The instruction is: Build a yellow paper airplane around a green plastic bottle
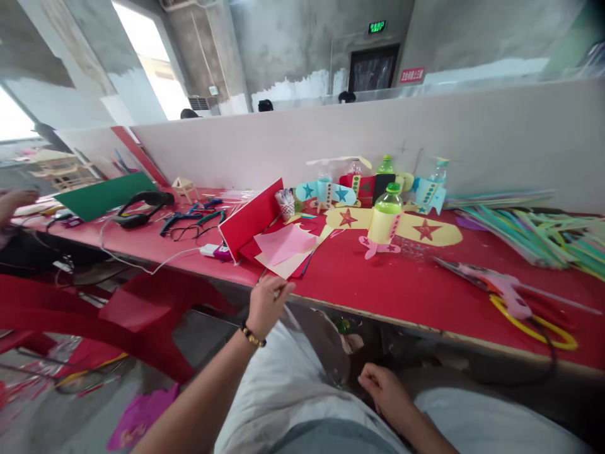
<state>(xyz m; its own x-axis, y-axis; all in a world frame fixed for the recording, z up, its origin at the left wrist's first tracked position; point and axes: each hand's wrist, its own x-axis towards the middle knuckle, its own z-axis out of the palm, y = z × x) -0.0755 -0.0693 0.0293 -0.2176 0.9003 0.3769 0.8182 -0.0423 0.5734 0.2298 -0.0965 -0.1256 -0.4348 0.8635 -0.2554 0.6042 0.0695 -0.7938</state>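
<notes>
Loosely curling left hand near flat pink paper, right hand by whitish fabric trousers; cannot tell if gripping.

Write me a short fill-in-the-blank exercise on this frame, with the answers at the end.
1. Behind the left hand, the wrist wears a beaded ____.
2. Beyond that hand, the uppermost paper sheet is ____.
3. On the foremost bottle craft, each yellow wing bears one reddish ____.
4. The glue gun lies toward the picture's ____ side.

Bracelet; pink; star; right.
</notes>
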